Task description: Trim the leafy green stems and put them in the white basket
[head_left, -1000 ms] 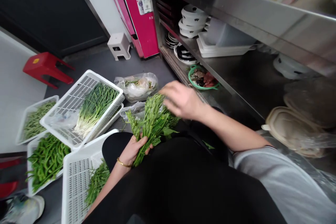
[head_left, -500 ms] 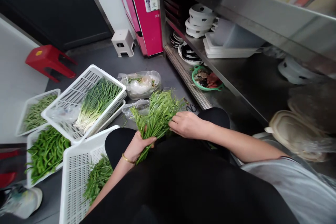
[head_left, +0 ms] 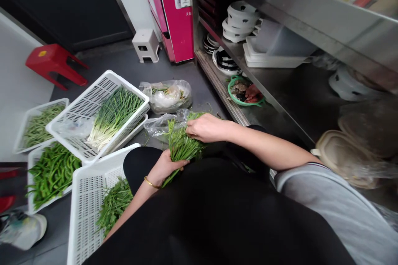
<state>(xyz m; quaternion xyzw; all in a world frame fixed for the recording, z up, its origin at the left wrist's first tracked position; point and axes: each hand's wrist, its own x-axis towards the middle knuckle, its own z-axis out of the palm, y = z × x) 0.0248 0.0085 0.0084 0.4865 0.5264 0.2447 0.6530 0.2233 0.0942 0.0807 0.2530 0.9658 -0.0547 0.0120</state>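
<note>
A bunch of thin-stemmed leafy greens [head_left: 184, 145] is held over my lap. My left hand [head_left: 168, 165], with a gold bangle at its wrist, is wrapped round the lower stems. On the upper leafy part, my right hand [head_left: 205, 127] is closed with the fingertips pinched together, covering much of the leaves. More of the same-looking greens [head_left: 114, 207] lie in a white perforated basket [head_left: 85, 203] beside my left leg. Just beyond the bunch is a crumpled clear plastic bag [head_left: 158, 125].
At left are a basket of scallions [head_left: 116, 112], green peppers [head_left: 54, 174] and green beans [head_left: 42, 126]. A tied plastic bag [head_left: 169, 97] sits on the floor. Steel shelving [head_left: 280, 107] runs along the right, holding a green strainer [head_left: 238, 100]. Someone's shoe [head_left: 26, 230] shows at lower left.
My right hand has moved up and left onto the leafy tops, which now look bunched under it. My left hand keeps its hold on the stems. The view has shifted slightly.
</note>
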